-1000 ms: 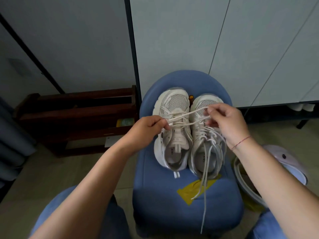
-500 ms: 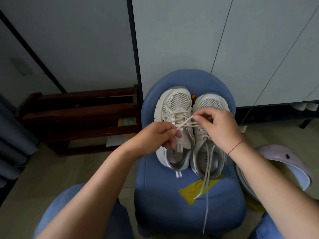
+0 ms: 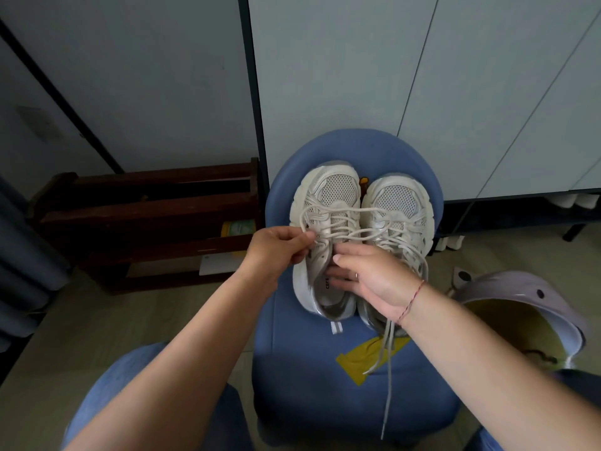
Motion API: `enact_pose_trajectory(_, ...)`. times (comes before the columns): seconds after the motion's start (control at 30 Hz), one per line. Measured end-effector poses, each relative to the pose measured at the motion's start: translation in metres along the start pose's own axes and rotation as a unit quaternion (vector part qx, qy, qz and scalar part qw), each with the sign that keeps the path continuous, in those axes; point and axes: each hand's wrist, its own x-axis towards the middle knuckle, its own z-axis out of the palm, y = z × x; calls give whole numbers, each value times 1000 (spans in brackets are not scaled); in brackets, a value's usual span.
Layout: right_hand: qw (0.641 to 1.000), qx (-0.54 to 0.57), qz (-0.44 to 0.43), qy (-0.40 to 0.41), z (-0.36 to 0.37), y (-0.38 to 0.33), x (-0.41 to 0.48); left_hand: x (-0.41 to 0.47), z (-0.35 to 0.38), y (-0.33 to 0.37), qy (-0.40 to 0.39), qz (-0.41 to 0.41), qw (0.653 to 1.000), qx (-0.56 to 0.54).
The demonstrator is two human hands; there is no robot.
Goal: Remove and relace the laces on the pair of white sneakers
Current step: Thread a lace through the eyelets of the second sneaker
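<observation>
Blue seat (image 3: 325, 369): you are using it as a raised bench, apparently to be keeping both shoes within easy reach.
White sneakers (image 3: 338, 193): the pair is sitting side by side on the seat, toes pointing away from you, probably so the eyelets are facing you.
Right hand (image 3: 374, 275): you are laying it, fingers nearly straight, across the opening of the left sneaker (image 3: 320, 288), gripping nothing, seemingly steadying the shoe.
Left hand (image 3: 276, 249): you are curling its fingers, pinching the loose lace (image 3: 357, 210) at that shoe's outer side.
Other lace (image 3: 388, 369): it is trailing off the right sneaker (image 3: 396, 203), down the seat toward you.
</observation>
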Motion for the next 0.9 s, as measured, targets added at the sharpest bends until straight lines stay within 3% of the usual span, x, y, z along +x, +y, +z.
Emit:
enact_pose_trajectory(0.1, 997, 71, 6, -12, -3, 1, 2, -4, 4, -3, 5, 19, 1000, 10)
enact_pose_trajectory(0.33, 995, 91, 17, -26, -6, 4, 4, -6, 5, -4, 24, 46, 999, 15)
enact_pose_trajectory(0.63, 993, 114, 15, -40, -5, 5, 3, 0, 6, -8, -27, -57, 995, -79)
enact_pose_trajectory(0.9, 994, 99, 6, -37, -5, 6, 4, -2, 15, -14, -23, -17, 998, -48)
